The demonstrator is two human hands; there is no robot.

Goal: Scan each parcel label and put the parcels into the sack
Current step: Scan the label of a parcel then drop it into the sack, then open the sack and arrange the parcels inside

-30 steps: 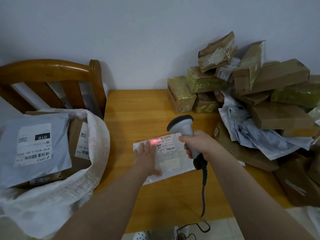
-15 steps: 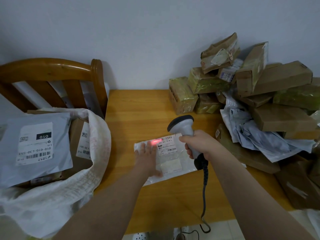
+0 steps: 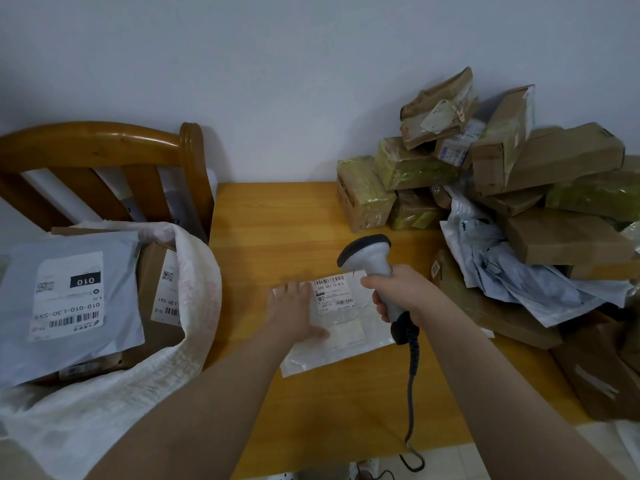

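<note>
A flat clear-plastic parcel (image 3: 349, 341) with a white barcode label (image 3: 333, 293) lies in the middle of the wooden table (image 3: 277, 230). My left hand (image 3: 294, 313) presses flat on its left part, fingers straight. My right hand (image 3: 401, 292) grips the handle of a grey barcode scanner (image 3: 367, 254), whose head hangs just above the label's far edge. No red beam shows on the label. At the left, a white woven sack (image 3: 156, 375) stands open, holding a grey mailer (image 3: 69, 296) and a brown box (image 3: 156, 278).
A heap of brown boxes and grey mailers (image 3: 519, 202) fills the right side of the table against the wall. A wooden chair (image 3: 104, 161) stands behind the sack. The scanner's cable (image 3: 412, 393) runs down over the table's front edge.
The red scan line on the label's left end has gone out. Both hands and the scanner have barely shifted.
</note>
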